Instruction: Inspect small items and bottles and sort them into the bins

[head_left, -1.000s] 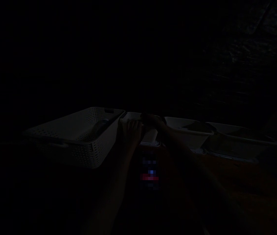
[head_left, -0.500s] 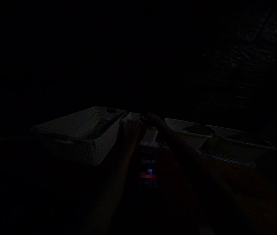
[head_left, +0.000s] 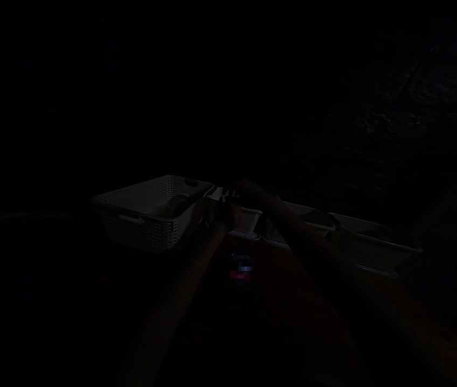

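The scene is very dark. My left hand and my right hand meet over a small white tray just right of a white perforated basket. Both hands are only dim shapes and their fingers cannot be made out. Something dark lies inside the basket. Whether either hand holds anything is hidden by the darkness.
Two more shallow white trays stand in a row to the right on a brownish table. A small object with blue and red glowing patches lies between my forearms.
The view has drawn back and shifted, so the basket and trays look smaller and further right. My hands stay together over the small tray.
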Demonstrator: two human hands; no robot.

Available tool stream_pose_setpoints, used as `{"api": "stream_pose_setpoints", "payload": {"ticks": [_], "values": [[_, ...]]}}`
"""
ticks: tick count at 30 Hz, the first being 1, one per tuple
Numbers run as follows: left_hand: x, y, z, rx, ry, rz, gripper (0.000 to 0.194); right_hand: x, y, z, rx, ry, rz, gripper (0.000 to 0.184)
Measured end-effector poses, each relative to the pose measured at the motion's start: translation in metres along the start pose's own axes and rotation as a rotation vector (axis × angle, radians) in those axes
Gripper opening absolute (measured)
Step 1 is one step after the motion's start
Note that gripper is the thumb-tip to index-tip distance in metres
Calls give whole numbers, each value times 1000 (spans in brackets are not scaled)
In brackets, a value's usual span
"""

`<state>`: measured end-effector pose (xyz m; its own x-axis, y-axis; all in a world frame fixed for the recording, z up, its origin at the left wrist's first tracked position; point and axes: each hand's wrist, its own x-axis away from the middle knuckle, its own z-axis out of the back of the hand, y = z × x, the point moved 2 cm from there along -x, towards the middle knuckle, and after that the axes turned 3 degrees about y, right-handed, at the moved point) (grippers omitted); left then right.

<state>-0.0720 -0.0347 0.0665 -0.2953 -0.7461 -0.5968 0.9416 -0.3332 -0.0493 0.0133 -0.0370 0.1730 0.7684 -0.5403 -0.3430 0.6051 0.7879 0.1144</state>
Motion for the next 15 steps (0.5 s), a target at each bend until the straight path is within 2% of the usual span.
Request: {"api": "stream_pose_setpoints", "payload": {"ticks": [3,6,9,11,14,15], "values": [[17,-4,36,-27,-33,-30,47,-1,-15,7,-2,28,-11,29],[40,-25,75,-1,-88,-68,44,-12,-31,1,-73,19,44,27],[58,-64,102,175,-162,-46,31,-31,-53,-13,-197,13,137,24],[66,-97,113,312,-126,59,26,-47,-67,-23,-275,49,151,28],[75,-144,122,439,4,249,27,-73,-87,-39,-280,60,165,29],[77,-154,123,475,-8,269,27,-80,-92,-45,-259,38,171,27]]}}
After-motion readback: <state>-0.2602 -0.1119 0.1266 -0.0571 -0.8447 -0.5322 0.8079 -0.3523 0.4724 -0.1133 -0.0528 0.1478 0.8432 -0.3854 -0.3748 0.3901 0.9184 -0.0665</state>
